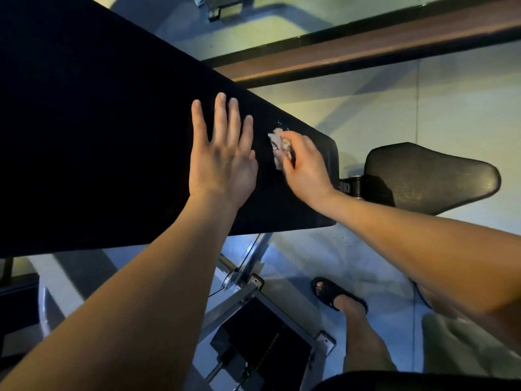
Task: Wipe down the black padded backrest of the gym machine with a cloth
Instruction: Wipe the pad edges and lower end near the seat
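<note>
The black padded backrest [98, 136] slopes across the upper left of the view, narrowing toward its rounded end at the right. My left hand [222, 153] lies flat on the pad with fingers spread and holds nothing. Just to its right, my right hand [304, 162] is closed on a small crumpled white cloth [277, 145], pressing it against the pad near the rounded end. A few pale specks lie on the pad just above the cloth.
A black seat pad [431, 176] sits right of the backrest's end. Grey metal frame bars [248, 294] and a black weight stack [267, 348] stand below the pad. My sandalled foot [338, 297] rests on the pale floor. A dark wooden rail [366, 49] crosses the top right.
</note>
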Tool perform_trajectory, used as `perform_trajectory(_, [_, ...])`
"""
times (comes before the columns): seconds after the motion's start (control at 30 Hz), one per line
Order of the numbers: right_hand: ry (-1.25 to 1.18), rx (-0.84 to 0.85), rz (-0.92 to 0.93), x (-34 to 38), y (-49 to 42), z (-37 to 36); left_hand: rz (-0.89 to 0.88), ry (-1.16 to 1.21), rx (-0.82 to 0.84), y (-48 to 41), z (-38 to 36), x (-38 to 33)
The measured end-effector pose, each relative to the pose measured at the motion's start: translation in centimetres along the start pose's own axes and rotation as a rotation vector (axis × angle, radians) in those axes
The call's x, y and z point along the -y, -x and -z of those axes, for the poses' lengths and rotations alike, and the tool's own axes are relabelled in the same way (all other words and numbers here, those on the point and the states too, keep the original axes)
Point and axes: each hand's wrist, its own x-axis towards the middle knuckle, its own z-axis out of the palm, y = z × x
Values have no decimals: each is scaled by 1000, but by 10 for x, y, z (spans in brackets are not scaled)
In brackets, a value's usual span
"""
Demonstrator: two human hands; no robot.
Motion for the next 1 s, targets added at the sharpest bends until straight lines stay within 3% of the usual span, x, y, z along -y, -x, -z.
perform_trajectory(0.13, [85,-14,123,-5,-21,2,-1,11,18,0,0,-2])
perform_trajectory(0.3, [49,-177,-119,-7,-54,-4,-11,27,23,-2,2,-3])
perform_trajectory(0.5, [100,1,73,-6,-30,8,-4,44,30,-4,1,-3])
perform_trajectory(0.67, [42,-184,-134,3,-70,2,-5,61,34,-4,3,-4])
perform_trajectory(0.87, [-31,-31,-18,4,-17,5,1,82,40,-6,3,-5])
perform_trajectory(1.0, [-10,-117,7,23,-57,-1,4,86,47,-6,5,-5])
